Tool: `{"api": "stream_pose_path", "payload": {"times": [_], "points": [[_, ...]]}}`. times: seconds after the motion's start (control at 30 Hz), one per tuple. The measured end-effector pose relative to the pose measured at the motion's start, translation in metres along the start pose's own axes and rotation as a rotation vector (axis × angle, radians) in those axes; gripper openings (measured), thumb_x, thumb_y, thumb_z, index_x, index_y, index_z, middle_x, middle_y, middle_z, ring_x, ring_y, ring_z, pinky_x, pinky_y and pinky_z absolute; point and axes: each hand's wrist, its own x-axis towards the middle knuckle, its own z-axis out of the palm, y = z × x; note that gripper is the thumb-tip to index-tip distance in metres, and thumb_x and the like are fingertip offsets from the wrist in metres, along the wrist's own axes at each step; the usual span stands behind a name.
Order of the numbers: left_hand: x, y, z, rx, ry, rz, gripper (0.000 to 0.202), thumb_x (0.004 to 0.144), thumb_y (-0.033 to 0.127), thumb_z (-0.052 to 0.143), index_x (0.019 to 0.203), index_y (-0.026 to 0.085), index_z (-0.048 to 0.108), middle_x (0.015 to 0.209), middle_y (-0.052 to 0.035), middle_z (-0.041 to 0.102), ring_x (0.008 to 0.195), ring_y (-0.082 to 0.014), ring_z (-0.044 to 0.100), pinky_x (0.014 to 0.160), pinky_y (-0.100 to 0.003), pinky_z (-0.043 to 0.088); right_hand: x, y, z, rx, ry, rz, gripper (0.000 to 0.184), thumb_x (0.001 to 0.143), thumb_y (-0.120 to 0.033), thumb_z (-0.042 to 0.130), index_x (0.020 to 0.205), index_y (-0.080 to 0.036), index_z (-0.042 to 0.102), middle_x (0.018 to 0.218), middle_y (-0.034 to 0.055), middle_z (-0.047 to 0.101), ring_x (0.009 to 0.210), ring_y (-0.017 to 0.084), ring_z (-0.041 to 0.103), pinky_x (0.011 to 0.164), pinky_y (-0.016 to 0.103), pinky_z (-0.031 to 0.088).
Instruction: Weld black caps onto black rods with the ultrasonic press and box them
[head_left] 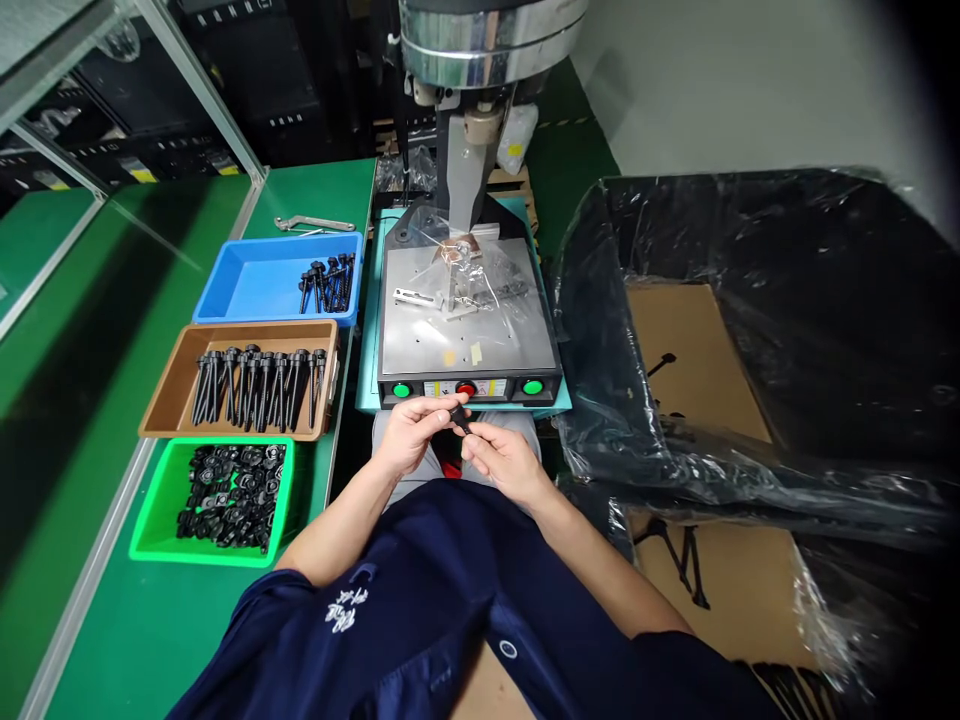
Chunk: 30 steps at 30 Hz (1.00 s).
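A small black plastic part (460, 417) is pinched between my two hands, just in front of the press's front panel. The thumb and fingers of my left hand (412, 430) close on its upper end. My right hand (504, 455) grips the lower end, and its fingers hide much of the part. Right behind the hands stands a press with a metal plate (409, 350); its red button (466, 390) sits between two green buttons (532, 387). A clamp fixture (420, 298) under clear plastic film lies on the plate, below the metal press head (466, 180).
On the green bench at left stand a blue tray (244, 280) and a brown tray (169, 400), both with black stemmed parts, and a green bin (142, 535) of small black pieces. A wrench (315, 223) lies behind them. Cartons lined with black plastic (600, 330) stand at right.
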Motion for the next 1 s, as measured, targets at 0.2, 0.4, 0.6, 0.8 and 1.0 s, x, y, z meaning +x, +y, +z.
{"api": "stream_pose_path", "payload": {"times": [0.2,0.4,0.6,0.8,1.0], "points": [[-0.001,-0.01,-0.006,0.214,-0.054,0.178,0.027,0.077,0.025,0.08,0.104,0.022,0.077,0.119,-0.0109,0.072,0.097,-0.024,0.072,0.08,-0.036,0.058,0.001,0.005,-0.003,0.012,-0.013,-0.013,0.037,0.093,-0.051,0.058,0.075,-0.018,0.06,0.053,-0.0048,0.046,0.044,0.008,0.038,0.044,0.022,0.03],[0.002,-0.011,-0.001,0.435,-0.055,0.324,0.023,0.083,0.024,0.073,0.106,0.022,0.076,0.119,-0.0113,0.072,0.117,-0.0265,0.065,0.1,-0.044,0.051,0.006,0.012,-0.006,0.067,-0.014,-0.037,0.036,0.095,-0.049,0.058,0.079,-0.017,0.062,0.051,-0.0041,0.049,0.044,0.009,0.041,0.045,0.022,0.032],[0.007,-0.019,0.004,0.583,-0.043,0.422,0.023,0.087,0.026,0.069,0.109,0.022,0.074,0.127,-0.0129,0.067,0.118,-0.025,0.063,0.102,-0.045,0.05,0.013,0.017,-0.007,0.268,0.024,-0.036,0.043,0.097,-0.055,0.053,0.08,-0.017,0.061,0.055,-0.0037,0.046,0.042,0.007,0.035,0.039,0.02,0.025],[0.014,-0.033,0.005,0.628,-0.093,0.433,0.024,0.089,0.026,0.067,0.113,0.023,0.072,0.128,-0.0127,0.065,0.119,-0.0243,0.062,0.103,-0.046,0.049,0.02,0.017,-0.006,0.405,0.113,0.042,0.045,0.083,-0.06,0.07,0.079,-0.017,0.057,0.067,-0.0025,0.054,0.04,0.004,0.034,0.034,0.017,0.021],[0.019,-0.037,0.004,0.669,-0.122,0.379,0.026,0.09,0.03,0.066,0.113,0.022,0.072,0.128,-0.0135,0.064,0.119,-0.0248,0.061,0.103,-0.044,0.049,0.027,0.015,-0.011,0.495,0.142,0.103,0.044,0.077,-0.058,0.076,0.088,-0.019,0.06,0.067,-0.0043,0.053,0.04,0.003,0.035,0.034,0.015,0.022]]}}
